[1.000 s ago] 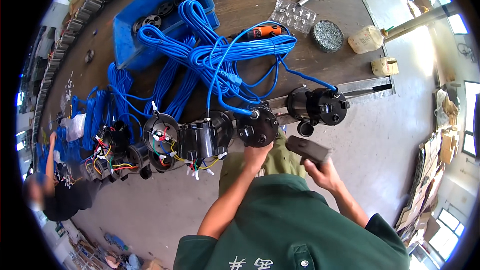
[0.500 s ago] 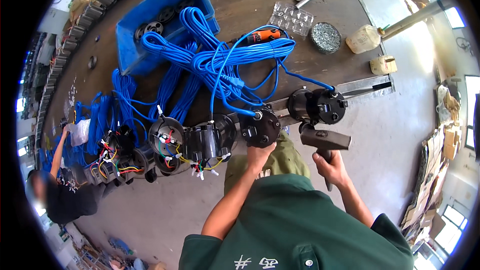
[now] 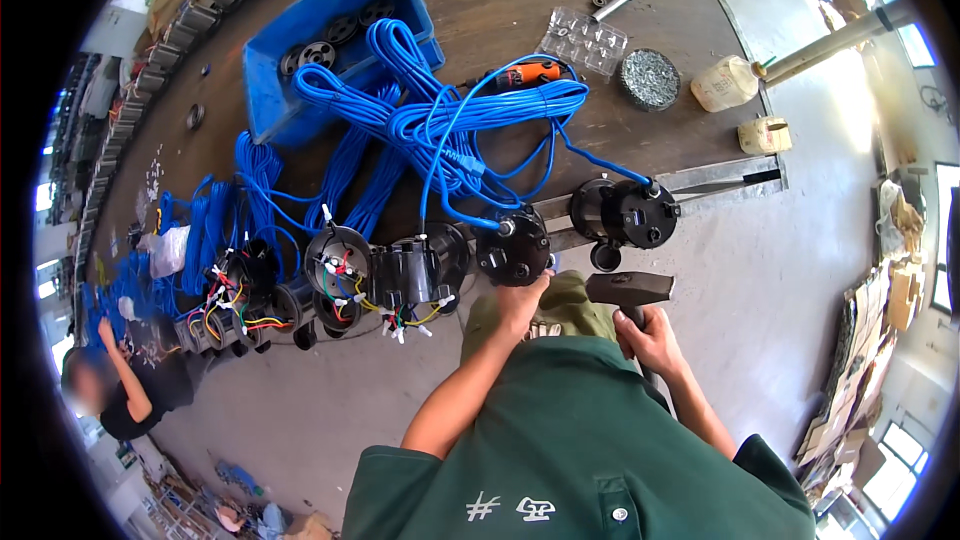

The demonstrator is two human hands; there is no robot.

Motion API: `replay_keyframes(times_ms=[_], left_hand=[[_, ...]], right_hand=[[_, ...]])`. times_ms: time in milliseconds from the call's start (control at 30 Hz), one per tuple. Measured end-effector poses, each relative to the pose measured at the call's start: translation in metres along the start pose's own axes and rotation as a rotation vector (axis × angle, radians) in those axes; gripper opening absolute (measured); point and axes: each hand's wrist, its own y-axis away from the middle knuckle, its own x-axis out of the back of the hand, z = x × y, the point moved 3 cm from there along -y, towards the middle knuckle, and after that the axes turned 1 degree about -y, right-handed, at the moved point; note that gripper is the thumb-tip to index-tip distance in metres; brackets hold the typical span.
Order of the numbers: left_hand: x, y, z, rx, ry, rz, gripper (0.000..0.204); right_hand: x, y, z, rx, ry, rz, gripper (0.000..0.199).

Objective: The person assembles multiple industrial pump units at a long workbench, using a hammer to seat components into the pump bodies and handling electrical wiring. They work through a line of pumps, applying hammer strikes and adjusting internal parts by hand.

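Observation:
My right hand [image 3: 652, 338] is closed round the handle of a hammer [image 3: 630, 288], its dark steel head level and apart from the housings. At the bottom of a black cylindrical housing [image 3: 513, 250], my left hand [image 3: 522, 305] grips the near edge; some fingers are hidden beneath it. A blue cable enters this housing at its top. To its right, a second black housing [image 3: 640, 214] lies at the bench edge with its own blue cable. Left of my left hand sits another black housing [image 3: 405, 275] with coloured wires and white connectors hanging out.
Coiled blue cables [image 3: 480, 118] cover the bench middle, beside a blue bin [image 3: 262, 90] of black round parts. An orange power tool [image 3: 525, 74], a dish of small metal parts [image 3: 650, 79] and plastic jugs [image 3: 725, 85] stand farther back. A co-worker [image 3: 135, 390] is at far left.
The hammer in my right hand has moved left, closer to the housing that my left hand holds. My left hand keeps its grip. The co-worker's raised arm has come down.

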Motion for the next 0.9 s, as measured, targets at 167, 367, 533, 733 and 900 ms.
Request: replay_keyframes(times_ms=[167,367,533,733,900], left_hand=[[0.008,0.001,-0.012,-0.11,-0.246,0.098,0.057],[0.013,-0.004,-0.023,0.187,-0.334,-0.034,0.066],[0.017,0.005,-0.002,-0.078,-0.367,0.081,0.054],[0.022,0.008,0.006,0.046,-0.157,-0.042,0.052],[0.012,-0.001,-0.005,-0.017,-0.308,-0.023,0.055]], right_hand=[[0.005,0.0,-0.056,0.109,-0.048,-0.041,0.021],[-0.028,-0.019,-0.039,0.243,-0.067,0.067,0.018],[-0.009,-0.018,-0.013,0.05,0.399,-0.066,0.032],[0.025,0.003,-0.035,0.076,0.307,0.019,0.033],[0.035,0.017,0.008,0.071,0.358,0.18,0.041]])
